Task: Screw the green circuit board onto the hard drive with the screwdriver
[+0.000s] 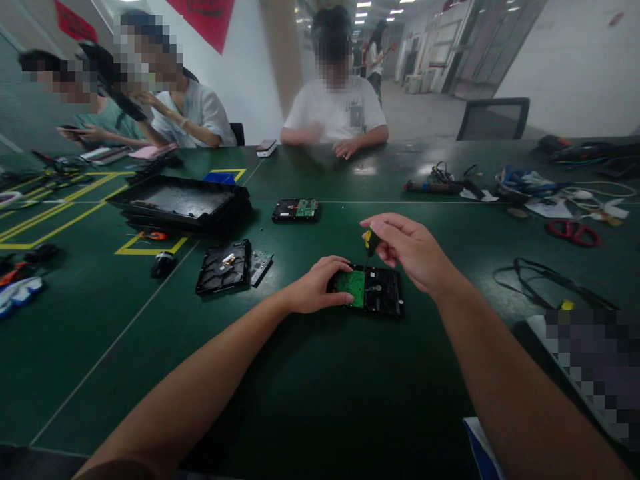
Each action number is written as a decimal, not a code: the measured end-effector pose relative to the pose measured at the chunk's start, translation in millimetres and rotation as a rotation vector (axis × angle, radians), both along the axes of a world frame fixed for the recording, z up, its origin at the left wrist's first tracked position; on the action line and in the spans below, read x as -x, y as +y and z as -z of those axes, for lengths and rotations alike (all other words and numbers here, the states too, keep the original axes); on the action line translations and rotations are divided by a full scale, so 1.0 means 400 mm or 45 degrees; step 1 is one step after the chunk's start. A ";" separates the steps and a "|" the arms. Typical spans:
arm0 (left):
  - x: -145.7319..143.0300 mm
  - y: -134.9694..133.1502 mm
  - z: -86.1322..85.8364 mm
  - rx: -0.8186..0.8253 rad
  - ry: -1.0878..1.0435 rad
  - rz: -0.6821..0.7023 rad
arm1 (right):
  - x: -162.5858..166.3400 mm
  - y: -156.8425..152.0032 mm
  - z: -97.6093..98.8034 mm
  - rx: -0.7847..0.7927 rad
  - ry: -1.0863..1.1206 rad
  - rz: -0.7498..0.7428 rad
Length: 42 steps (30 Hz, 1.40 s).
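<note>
A hard drive lies flat on the green table with its green circuit board facing up. My left hand grips the drive's left end, thumb on the near side and fingers on the far side. Above the drive, my right hand pinches a small yellow and black screwdriver. The screwdriver stands nearly upright, and its thin shaft points down at the board's right edge. Whether the tip sits in a screw is too small to tell.
Left of my hands lie an opened hard drive and a loose circuit board. Another drive lies farther back, near stacked black trays. Red-handled scissors and cables are at right. A person sits opposite.
</note>
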State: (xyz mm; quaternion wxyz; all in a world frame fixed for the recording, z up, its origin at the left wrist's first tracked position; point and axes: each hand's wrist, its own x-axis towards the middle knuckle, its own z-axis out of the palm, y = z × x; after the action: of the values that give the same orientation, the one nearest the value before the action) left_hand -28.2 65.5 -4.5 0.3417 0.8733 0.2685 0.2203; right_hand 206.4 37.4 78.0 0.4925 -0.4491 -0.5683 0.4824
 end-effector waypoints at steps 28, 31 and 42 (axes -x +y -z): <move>-0.001 0.001 0.000 0.001 0.012 -0.007 | -0.003 0.000 -0.001 -0.004 -0.052 0.069; -0.002 0.000 -0.002 0.013 0.006 -0.008 | -0.003 -0.002 -0.002 0.014 -0.033 0.027; 0.000 0.002 0.001 0.006 0.000 0.004 | -0.009 0.010 0.008 0.014 -0.018 0.047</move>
State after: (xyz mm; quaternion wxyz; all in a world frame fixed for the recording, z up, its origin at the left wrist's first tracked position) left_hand -28.3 66.2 -5.0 0.3439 0.8730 0.2676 0.2190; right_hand 209.9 41.4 74.6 0.4947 -0.4657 -0.5609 0.4731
